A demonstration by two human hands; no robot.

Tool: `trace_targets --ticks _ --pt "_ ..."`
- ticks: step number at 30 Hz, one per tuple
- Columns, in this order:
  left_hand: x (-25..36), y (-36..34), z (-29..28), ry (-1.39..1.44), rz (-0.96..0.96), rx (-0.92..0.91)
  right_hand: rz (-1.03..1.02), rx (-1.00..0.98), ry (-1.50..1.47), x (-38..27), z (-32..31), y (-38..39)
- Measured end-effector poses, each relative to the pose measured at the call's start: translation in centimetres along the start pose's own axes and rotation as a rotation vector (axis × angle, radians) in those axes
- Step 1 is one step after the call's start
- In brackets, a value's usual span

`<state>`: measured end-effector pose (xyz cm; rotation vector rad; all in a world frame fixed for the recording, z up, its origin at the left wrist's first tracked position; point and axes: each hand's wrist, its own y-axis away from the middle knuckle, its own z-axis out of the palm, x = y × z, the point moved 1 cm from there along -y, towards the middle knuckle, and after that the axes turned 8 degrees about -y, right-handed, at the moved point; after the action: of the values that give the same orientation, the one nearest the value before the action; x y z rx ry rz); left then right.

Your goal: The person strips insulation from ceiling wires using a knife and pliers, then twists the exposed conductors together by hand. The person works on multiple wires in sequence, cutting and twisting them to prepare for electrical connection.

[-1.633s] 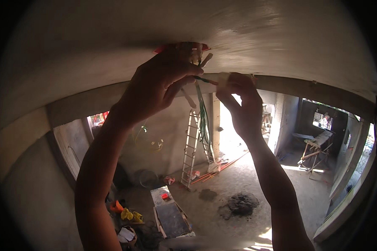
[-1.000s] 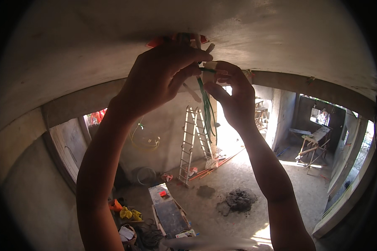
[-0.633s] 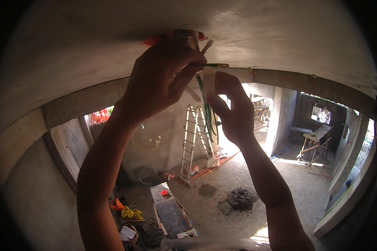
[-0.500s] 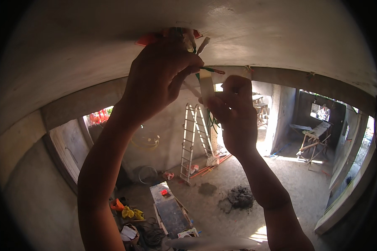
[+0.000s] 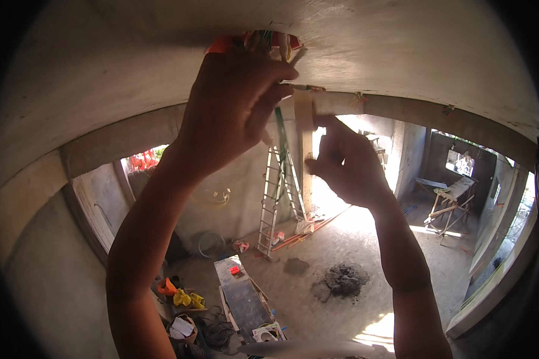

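Note:
Overhead, my left hand [image 5: 236, 113] is closed, thumb and forefinger pinching a green wire whose bared, twisted copper end [image 5: 314, 88] pokes out to the right. Behind that hand, a reddish-orange ceiling box [image 5: 224, 44] holds several wires and pale sleeves. A green strand [image 5: 281, 134] dangles below the fingers. My right hand [image 5: 353, 161] is lower and to the right, thumb and forefinger apart, nothing visible between them. Close to its forefinger is a blurred beige strip [image 5: 303, 110]; whether they touch I cannot tell.
An aluminium folding ladder [image 5: 270, 209] stands below against the grey wall. A long dark board [image 5: 245, 305] lies nearer, beside yellow bags [image 5: 188, 300] and coiled cable [image 5: 218, 335]. Dark mortar [image 5: 344, 280] is heaped on the floor. A wooden trestle [image 5: 452, 200] stands far right.
My right hand has moved down and right, away from the left, and its thumb and forefinger have parted. The strip between the hands has shifted right. My left hand keeps its pinch.

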<state>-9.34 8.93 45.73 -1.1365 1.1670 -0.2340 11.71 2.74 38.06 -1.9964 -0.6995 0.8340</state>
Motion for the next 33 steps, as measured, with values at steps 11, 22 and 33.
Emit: trace_targets --ticks 11,22,33 --pt "-0.1 0.3 -0.5 -0.124 0.050 -0.092 0.177 0.041 0.136 -1.3 -0.1 -1.9" --pt "0.3 -0.3 -0.2 -0.054 -0.011 -0.136 -0.021 0.043 0.048 2.1 -2.1 -2.4" --pt "1.5 -0.4 0.8 -0.174 0.058 -0.100 -0.091 0.128 -0.283 1.0 -3.8 -3.1"
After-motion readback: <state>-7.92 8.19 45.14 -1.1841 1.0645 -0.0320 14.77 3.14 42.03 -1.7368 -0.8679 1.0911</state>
